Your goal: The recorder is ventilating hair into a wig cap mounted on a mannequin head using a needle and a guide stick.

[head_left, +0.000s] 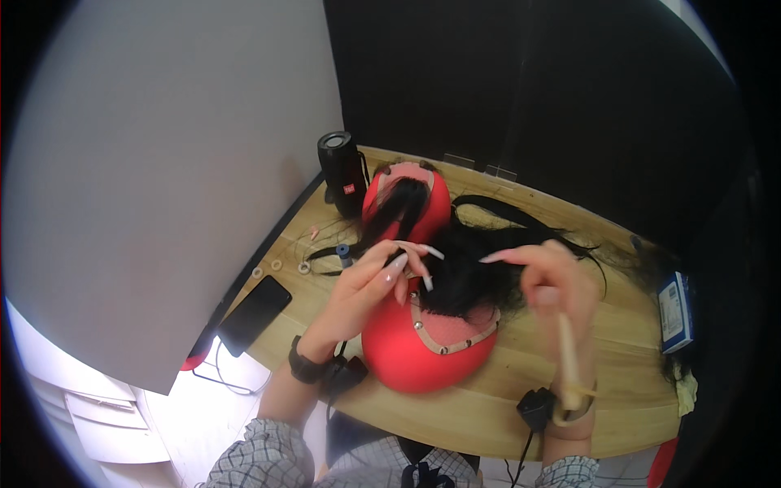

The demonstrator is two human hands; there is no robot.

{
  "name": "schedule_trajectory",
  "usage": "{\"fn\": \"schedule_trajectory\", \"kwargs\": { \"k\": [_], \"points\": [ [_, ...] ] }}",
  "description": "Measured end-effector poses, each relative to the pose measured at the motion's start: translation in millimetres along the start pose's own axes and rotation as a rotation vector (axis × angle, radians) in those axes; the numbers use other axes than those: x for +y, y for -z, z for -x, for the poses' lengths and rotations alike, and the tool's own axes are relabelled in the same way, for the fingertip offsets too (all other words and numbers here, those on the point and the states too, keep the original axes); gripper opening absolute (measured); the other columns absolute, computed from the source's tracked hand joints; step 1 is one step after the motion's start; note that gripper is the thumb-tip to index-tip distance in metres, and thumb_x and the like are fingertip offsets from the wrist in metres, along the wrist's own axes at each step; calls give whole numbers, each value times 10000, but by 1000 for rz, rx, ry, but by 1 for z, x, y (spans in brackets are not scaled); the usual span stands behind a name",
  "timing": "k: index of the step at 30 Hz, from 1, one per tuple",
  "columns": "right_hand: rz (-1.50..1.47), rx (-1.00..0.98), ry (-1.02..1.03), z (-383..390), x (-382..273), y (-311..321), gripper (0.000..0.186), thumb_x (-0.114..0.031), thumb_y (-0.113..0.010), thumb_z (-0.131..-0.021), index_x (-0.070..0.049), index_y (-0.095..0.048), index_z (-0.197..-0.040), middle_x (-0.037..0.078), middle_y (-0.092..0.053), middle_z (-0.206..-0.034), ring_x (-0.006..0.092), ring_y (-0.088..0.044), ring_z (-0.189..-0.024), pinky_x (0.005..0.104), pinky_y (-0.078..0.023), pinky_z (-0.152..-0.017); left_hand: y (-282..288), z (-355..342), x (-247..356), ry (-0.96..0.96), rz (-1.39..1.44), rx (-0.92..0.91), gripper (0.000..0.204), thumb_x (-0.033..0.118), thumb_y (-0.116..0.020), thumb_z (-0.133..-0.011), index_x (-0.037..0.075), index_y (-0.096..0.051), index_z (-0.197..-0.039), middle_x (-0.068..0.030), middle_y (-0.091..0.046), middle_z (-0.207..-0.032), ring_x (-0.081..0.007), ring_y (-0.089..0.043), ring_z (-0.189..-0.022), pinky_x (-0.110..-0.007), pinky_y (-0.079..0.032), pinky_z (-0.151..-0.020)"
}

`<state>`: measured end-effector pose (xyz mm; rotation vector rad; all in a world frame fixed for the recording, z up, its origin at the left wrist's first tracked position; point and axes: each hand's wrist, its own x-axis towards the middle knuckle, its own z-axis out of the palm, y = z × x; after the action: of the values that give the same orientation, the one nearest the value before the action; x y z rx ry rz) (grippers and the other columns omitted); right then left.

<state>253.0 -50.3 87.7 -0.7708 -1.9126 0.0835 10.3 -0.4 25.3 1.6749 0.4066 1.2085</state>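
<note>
A red rounded head form (419, 362) lies on the table in front of me, with pink mesh cap (451, 328) and a pinned tan edge band on it. Black hair (472, 264) is heaped over its far side. My left hand (370, 281) is closed at the hair's left edge, thumb and fingers pinching what looks like a dark strand. To the right of the hair, my right hand (559, 281) is blurred. Its index finger points left, while the curled fingers hold a pale slim handle (568, 358); the tool's tip cannot be made out.
Behind stands a second red head form (434, 199) with black hair, beside a black cylindrical speaker (342, 175). A phone (255, 315), small rings (277, 265) and a blue-capped bottle (344, 254) lie left. A blue-white box (675, 313) sits at right. Panels enclose the table.
</note>
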Motion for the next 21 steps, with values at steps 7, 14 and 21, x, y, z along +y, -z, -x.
{"fn": "schedule_trajectory", "kwargs": {
  "k": [7, 14, 21],
  "points": [
    [132, -228, 23, -9, -21, -30, 542, -74, -678, -695, -2, -567, -1221, 70, -542, -666, 197, -541, -570, 305, -450, -476, -8, -2, 12, -68, -154, -152, 349, 152, -445, -933, 16, -543, -627, -180, -402, -1370, -311, -265, -1349, -422, -199, -1102],
    [150, -259, 112, 2, -10, -44, 464, -37, -646, -683, 10, -604, -1142, 65, -571, -681, 200, -563, -583, 302, -467, -519, -18, 0, 14, 1, -120, -167, 315, 171, -468, -927, 15, -561, -669, -202, -361, -1399, -329, -241, -1354, -433, -185, -1099],
    [-34, -195, 82, 3, -7, -51, 414, -24, -641, -664, -2, -624, -1077, 65, -569, -661, 200, -581, -602, 312, -477, -533, -10, -1, 12, -70, -149, -227, 305, 175, -476, -926, 14, -571, -685, -210, -340, -1411, -315, -269, -1333, -428, -213, -1082]
  ]
}}
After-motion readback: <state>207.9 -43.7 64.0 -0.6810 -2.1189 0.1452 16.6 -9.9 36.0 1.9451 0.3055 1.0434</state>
